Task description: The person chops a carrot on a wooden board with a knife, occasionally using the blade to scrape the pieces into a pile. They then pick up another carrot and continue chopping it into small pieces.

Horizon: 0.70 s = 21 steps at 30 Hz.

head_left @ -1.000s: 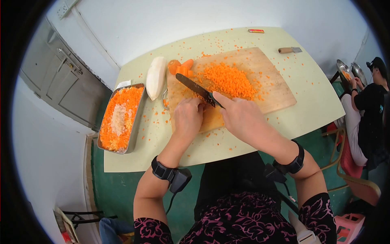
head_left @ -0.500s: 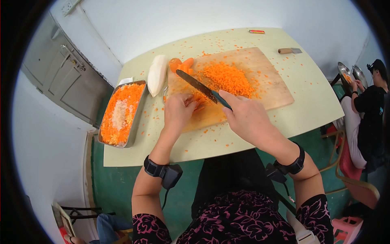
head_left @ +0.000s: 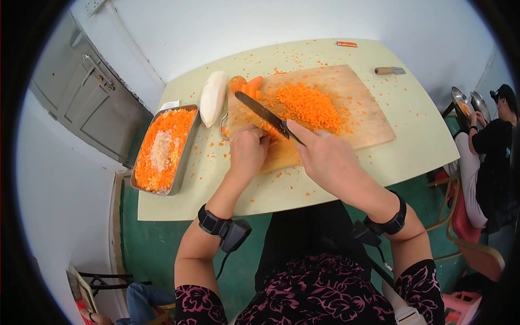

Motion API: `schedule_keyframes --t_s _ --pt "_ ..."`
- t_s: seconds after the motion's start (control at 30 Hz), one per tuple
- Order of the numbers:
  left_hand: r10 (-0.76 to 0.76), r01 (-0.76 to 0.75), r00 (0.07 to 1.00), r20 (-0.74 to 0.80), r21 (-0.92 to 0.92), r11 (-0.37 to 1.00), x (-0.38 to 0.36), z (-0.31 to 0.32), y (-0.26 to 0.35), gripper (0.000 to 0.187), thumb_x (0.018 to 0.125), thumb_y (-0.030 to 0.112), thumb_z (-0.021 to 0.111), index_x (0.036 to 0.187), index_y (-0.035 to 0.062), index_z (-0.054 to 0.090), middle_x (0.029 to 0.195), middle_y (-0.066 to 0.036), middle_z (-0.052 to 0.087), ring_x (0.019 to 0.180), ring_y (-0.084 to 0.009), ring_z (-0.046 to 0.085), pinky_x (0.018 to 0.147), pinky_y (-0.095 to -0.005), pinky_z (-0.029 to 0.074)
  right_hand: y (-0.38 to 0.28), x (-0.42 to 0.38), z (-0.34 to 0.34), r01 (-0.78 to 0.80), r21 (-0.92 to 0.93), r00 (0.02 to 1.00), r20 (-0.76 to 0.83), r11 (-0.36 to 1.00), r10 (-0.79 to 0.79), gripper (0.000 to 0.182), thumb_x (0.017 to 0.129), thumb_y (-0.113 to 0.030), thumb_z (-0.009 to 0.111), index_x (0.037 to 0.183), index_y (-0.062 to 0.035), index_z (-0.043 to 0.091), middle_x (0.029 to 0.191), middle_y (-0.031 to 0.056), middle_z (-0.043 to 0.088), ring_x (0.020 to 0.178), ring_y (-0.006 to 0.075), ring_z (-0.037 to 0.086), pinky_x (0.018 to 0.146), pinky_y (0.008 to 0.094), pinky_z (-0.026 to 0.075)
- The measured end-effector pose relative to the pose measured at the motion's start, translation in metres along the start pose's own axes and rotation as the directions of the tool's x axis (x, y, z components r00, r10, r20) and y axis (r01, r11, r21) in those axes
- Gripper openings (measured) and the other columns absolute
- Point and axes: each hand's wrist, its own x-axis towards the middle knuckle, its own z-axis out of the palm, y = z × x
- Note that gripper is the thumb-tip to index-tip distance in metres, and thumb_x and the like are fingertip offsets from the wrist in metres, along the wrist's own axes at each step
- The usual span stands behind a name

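Note:
My right hand (head_left: 327,157) is closed around the handle of a kitchen knife (head_left: 261,112), its dark blade slanting up and left over the wooden cutting board (head_left: 371,122). Just beneath the blade, my left hand (head_left: 248,149) has its fingers bent in and pressed on cut carrot strips (head_left: 272,130), partly hidden by the fingers and knife. Beyond the blade lies a heap of finely diced carrot (head_left: 310,108). Larger carrot pieces (head_left: 248,86) rest at the board's far left corner.
A peeled white radish (head_left: 213,96) lies left of the board, beside a metal tray (head_left: 183,165) filled with diced carrot and paler bits. A wooden-handled tool (head_left: 387,70) and a small red item (head_left: 346,44) are at the back right. A person (head_left: 490,141) sits at far right.
My left hand has shifted slightly right, closer to the knife, with its fingers more tucked in. The knife stays in nearly the same slanted position. The whole view has moved a little.

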Motion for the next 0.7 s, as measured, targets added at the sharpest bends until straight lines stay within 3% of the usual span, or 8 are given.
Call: schedule_keyframes --t_s 0.27,0.47,0.57,0.7 --pt "0.030 -0.030 1.000 -0.004 -0.006 1.000 0.001 0.002 0.000 0.006 0.068 0.003 0.066 0.072 0.0006 0.069 0.075 -0.014 0.063 0.076 -0.0310 0.060 0.069 -0.0393 0.049 0.003 0.000 0.012 -0.005 -0.025 1.000 0.029 1.000 0.005 0.044 0.082 -0.007 0.049 0.126 -0.0004 0.051 0.066 0.0185 0.058 0.056 0.0332 0.059 0.053 0.0421 0.048" --pt "0.056 -0.056 0.998 -0.043 0.010 0.998 0.000 0.002 0.002 0.004 0.068 0.003 0.064 0.069 0.0001 0.067 0.072 -0.014 0.062 0.074 -0.0313 0.059 0.067 -0.0393 0.049 -0.005 0.006 -0.005 -0.043 0.040 0.998 -0.042 0.998 0.045 0.041 0.084 -0.007 0.049 0.124 0.0001 0.052 0.067 0.0198 0.059 0.058 0.0345 0.060 0.054 0.0431 0.048" --pt "0.064 -0.063 0.998 -0.022 0.058 0.996 0.000 0.004 0.001 0.004 0.068 0.003 0.064 0.069 0.0000 0.066 0.072 -0.014 0.061 0.074 -0.0312 0.058 0.067 -0.0396 0.048 0.006 0.001 0.012 -0.033 -0.011 0.999 0.038 0.999 0.034 0.039 0.085 -0.008 0.049 0.123 0.0007 0.053 0.067 0.0204 0.058 0.059 0.0353 0.059 0.055 0.0426 0.048" --pt "0.052 -0.052 0.997 -0.055 0.016 0.999 -0.002 0.007 0.002 0.004 0.068 0.003 0.064 0.069 -0.0003 0.066 0.072 -0.014 0.060 0.075 -0.0314 0.058 0.066 -0.0403 0.048 0.002 0.005 0.003 -0.037 0.034 0.998 -0.040 0.999 0.038 0.038 0.085 -0.008 0.049 0.122 0.0003 0.053 0.067 0.0201 0.058 0.060 0.0356 0.059 0.055 0.0428 0.048"
